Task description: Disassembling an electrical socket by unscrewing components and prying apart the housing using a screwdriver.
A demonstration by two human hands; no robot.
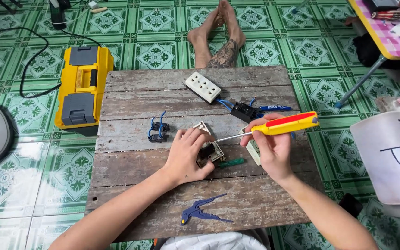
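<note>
1. Pinning a small dark switch module with metal parts (210,153) against the weathered grey plank tabletop (172,83), left hand (184,156) clamped over it, fingers curled round its near side.
2. Gripping a screwdriver with a chunky yellow-and-red plastic handle (285,124), right hand (270,147) closed round the handle's lower end, thin steel shaft meeting the module's top.
3. Judging by looks: handling as light, rigid and small, likely to skid or twist under tool pressure; holding best by the plastic body's flanks, clear of terminals and the loose pale cover piece (202,127) just behind.
4. Lying close by: a green-handled tester screwdriver (231,162) touching the module's right side, a blue wire stripper (203,212) near the front edge, two more blue-wired dark modules (158,130) (243,111), a white multi-socket plate (203,86).
5. Offering rough, gapped boards; sitting low over glossy green patterned floor tiles (33,180), a yellow-and-grey plastic toolbox (82,86) to the left, another person's bare crossed feet (218,32) beyond.
</note>
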